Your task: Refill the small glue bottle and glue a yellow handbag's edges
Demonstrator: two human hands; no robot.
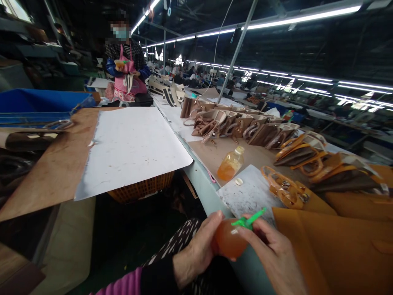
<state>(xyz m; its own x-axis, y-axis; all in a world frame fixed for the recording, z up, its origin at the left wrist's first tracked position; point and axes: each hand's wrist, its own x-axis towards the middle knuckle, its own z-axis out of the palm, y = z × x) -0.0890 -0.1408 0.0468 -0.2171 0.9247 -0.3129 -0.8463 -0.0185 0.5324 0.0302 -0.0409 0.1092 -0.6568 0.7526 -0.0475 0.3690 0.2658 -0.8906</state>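
Note:
Low in the head view, my left hand (199, 250) is wrapped around the side of a rounded, translucent orange bottle (229, 241). My right hand (273, 250) pinches at the green nozzle top (248, 221) of that bottle, thumb in front and fingers behind. The bottle is tilted over my lap, at the table's edge. Just beyond, a clear plastic bottle (229, 164) with orange liquid stands uncapped on the table. A small pale cap (238, 181) lies beside it on a stained grey sheet (251, 194).
Brown handbags (233, 125) stand in a row along the table, with orange-trimmed bags (302, 151) nearer right. Orange-brown material (346, 246) covers the right front. At left are a white sheet (138, 139) on a board and a blue bin (39, 104). A co-worker (127, 69) stands beyond.

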